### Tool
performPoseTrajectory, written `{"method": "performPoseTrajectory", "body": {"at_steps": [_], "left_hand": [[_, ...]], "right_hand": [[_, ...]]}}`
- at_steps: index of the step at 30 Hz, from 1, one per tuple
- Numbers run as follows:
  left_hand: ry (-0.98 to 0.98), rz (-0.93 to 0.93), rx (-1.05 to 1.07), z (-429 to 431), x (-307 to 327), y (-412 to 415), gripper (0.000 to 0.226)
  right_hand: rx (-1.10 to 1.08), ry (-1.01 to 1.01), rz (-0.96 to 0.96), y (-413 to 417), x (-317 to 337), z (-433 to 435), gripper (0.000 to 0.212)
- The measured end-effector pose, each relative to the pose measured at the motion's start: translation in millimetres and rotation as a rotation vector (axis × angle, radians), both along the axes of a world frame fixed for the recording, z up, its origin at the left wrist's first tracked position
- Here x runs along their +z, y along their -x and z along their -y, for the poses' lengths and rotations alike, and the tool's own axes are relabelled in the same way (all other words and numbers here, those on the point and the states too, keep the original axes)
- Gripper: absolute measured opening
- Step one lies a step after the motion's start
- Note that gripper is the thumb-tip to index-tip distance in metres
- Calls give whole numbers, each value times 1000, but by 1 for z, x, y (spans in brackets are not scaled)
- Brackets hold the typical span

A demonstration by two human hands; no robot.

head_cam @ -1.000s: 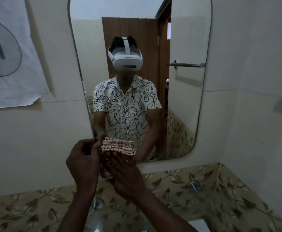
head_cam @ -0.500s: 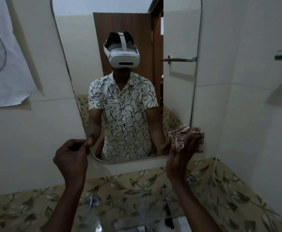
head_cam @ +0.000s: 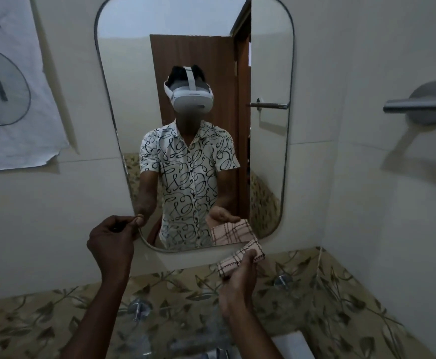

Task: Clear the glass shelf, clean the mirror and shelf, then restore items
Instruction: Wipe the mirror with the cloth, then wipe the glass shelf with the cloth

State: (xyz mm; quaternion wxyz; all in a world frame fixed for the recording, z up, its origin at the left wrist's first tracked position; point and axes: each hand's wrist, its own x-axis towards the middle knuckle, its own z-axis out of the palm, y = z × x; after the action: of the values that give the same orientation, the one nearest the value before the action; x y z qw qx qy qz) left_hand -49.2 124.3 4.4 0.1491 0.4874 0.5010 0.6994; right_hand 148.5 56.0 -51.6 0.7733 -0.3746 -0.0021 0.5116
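Note:
A tall rounded mirror [head_cam: 134, 73] hangs on the wall and reflects me. My right hand [head_cam: 237, 288] grips a folded pink checked cloth [head_cam: 240, 257] just below the mirror's lower right corner; I cannot tell whether the cloth touches the glass. My left hand [head_cam: 113, 242] is at the mirror's lower left edge with thumb and fingertips pinched together, and nothing shows between them. Under my hands the clear glass shelf [head_cam: 185, 327] sits on two metal brackets [head_cam: 137, 308], with no items visible on it.
A creased paper sheet [head_cam: 9, 99] is stuck to the wall on the left. A metal towel bar [head_cam: 418, 104] juts from the right wall. A white basin [head_cam: 289, 345] and tap [head_cam: 222, 353] lie at the bottom edge, below leaf-patterned tiles [head_cam: 30, 320].
My right hand took the cloth away from my left hand, swung it right, then lowered it below the mirror's bottom right corner. My left hand stayed pinched near the lower left edge.

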Motion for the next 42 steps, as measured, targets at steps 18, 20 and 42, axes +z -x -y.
{"method": "performPoseTrajectory", "body": {"at_steps": [18, 20, 42], "left_hand": [[287, -2, 171, 66, -150, 24, 31], [324, -6, 194, 84, -171, 25, 34], [325, 529, 220, 124, -221, 33, 30]], "right_hand": [[-161, 405, 1234, -175, -92, 81, 29], [56, 453, 1595, -179, -107, 65, 50], [572, -82, 2299, 125, -140, 15, 70]]}}
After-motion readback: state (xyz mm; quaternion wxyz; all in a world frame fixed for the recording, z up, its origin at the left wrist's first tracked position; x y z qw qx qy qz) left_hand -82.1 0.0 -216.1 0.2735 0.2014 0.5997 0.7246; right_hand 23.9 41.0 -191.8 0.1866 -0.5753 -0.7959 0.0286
